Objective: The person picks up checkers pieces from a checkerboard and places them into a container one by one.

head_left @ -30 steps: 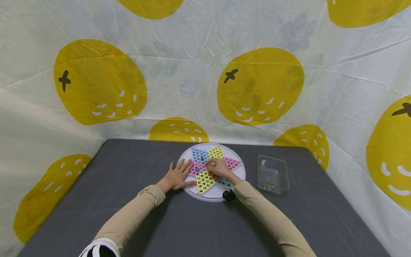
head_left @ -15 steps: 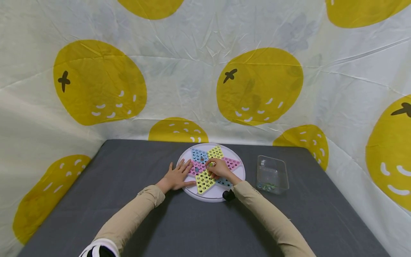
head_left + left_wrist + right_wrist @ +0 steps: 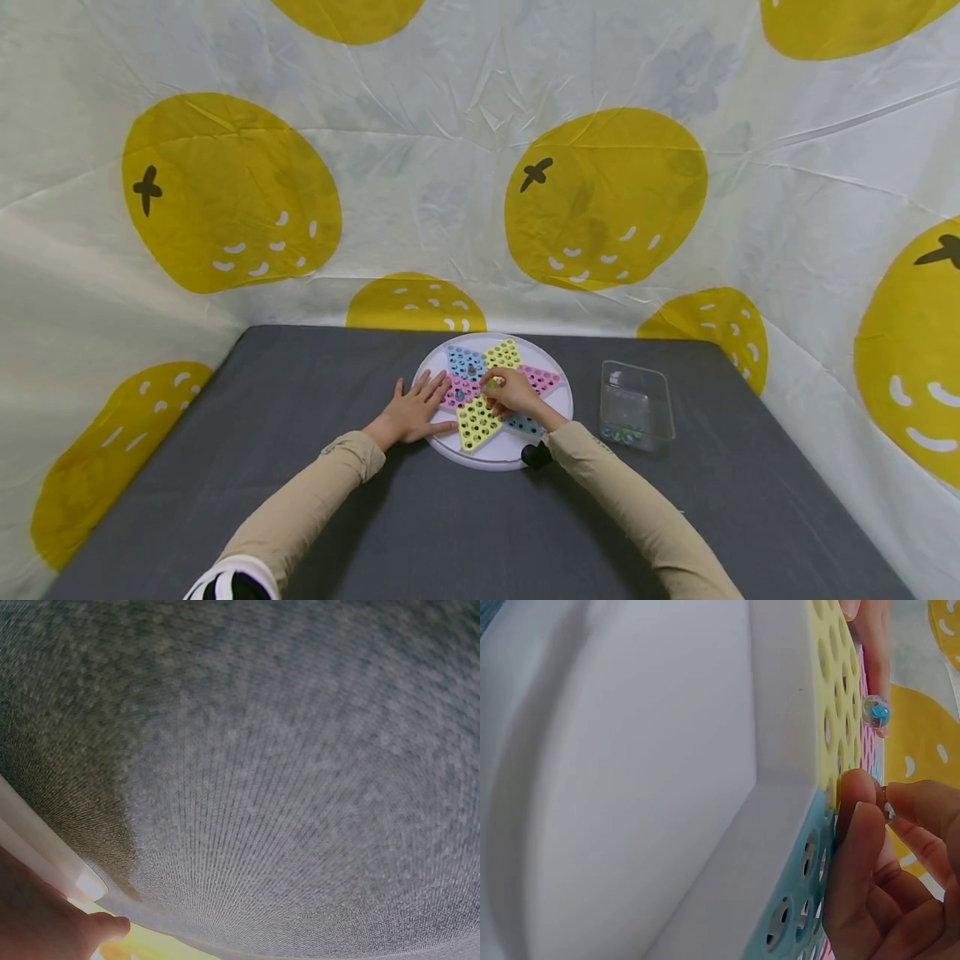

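A round white Chinese checkers board point(image 3: 498, 455) lies on the dark table, its raised star split into yellow, pink and blue parts full of holes. My left hand point(image 3: 411, 414) rests on the board's left side with fingers spread; the left wrist view catches only its edge beside the white rim point(image 3: 45, 844). Over the middle of the star is my right hand point(image 3: 513, 393). Its thumb and finger pinch a glass marble point(image 3: 889, 813), mostly covered by the fingertips. A clear marble with a blue swirl point(image 3: 876, 711) sits in the star farther off.
Right of the board stands a clear plastic box point(image 3: 671, 408) with several green and blue marbles point(image 3: 622, 434) at its near end. A white cloth point(image 3: 427, 208) printed with yellow fruit hangs behind the dark table point(image 3: 450, 533).
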A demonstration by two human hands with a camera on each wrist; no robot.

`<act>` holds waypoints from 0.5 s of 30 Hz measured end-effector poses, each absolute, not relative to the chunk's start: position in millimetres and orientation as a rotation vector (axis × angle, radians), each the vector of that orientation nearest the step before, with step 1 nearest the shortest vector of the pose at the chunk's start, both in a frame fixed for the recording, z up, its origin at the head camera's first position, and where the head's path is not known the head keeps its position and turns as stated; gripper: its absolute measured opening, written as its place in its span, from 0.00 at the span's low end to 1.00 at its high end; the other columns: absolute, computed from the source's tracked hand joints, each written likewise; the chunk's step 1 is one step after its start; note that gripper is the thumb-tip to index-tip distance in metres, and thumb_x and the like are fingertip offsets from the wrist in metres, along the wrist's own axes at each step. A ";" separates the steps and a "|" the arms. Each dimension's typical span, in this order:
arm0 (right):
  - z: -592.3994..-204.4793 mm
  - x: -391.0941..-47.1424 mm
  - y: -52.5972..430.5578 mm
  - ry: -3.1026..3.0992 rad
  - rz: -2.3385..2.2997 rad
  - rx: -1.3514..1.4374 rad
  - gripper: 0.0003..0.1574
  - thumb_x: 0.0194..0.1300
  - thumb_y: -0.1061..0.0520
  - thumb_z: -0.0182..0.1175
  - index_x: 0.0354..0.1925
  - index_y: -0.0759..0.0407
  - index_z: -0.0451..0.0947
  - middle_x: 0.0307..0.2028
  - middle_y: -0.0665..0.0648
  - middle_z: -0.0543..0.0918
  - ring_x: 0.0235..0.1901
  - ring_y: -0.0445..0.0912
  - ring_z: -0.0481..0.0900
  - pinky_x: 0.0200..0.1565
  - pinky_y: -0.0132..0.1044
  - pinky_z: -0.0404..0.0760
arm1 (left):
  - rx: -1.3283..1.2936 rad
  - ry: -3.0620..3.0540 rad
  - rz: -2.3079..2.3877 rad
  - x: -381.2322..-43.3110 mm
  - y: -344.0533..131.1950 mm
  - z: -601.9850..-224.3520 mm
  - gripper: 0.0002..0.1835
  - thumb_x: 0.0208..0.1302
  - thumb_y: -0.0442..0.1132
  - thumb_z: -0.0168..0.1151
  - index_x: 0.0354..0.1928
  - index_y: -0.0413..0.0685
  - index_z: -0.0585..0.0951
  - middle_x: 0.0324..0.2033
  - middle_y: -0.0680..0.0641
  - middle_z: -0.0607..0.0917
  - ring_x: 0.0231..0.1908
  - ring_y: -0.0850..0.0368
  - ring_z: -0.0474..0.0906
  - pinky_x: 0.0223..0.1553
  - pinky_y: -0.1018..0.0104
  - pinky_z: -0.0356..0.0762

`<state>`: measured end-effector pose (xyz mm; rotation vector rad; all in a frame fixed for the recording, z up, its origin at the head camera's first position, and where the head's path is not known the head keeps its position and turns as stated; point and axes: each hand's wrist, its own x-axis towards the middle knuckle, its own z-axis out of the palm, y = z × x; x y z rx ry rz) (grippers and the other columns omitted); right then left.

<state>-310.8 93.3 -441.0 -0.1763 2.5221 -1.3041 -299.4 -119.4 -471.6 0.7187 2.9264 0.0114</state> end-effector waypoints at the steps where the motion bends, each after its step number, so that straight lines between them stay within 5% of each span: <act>1: -440.5 -310.5 93.5 2.523 -1.304 -0.177 0.13 0.62 0.56 0.55 0.45 0.56 0.75 0.20 0.57 0.81 0.12 0.40 0.74 0.17 0.32 0.74 | 0.720 2.927 0.015 -299.5 -119.5 -471.5 0.47 0.54 0.73 0.38 0.70 0.56 0.43 0.70 0.55 0.43 0.70 0.50 0.37 0.61 0.36 0.41; 15: -439.1 -305.2 101.0 2.500 -1.343 -0.179 0.13 0.62 0.54 0.54 0.45 0.58 0.74 0.24 0.59 0.81 0.14 0.42 0.74 0.17 0.32 0.74 | 0.707 2.915 0.012 -298.0 -118.1 -469.4 0.47 0.54 0.72 0.39 0.70 0.56 0.43 0.70 0.54 0.43 0.70 0.50 0.36 0.61 0.36 0.41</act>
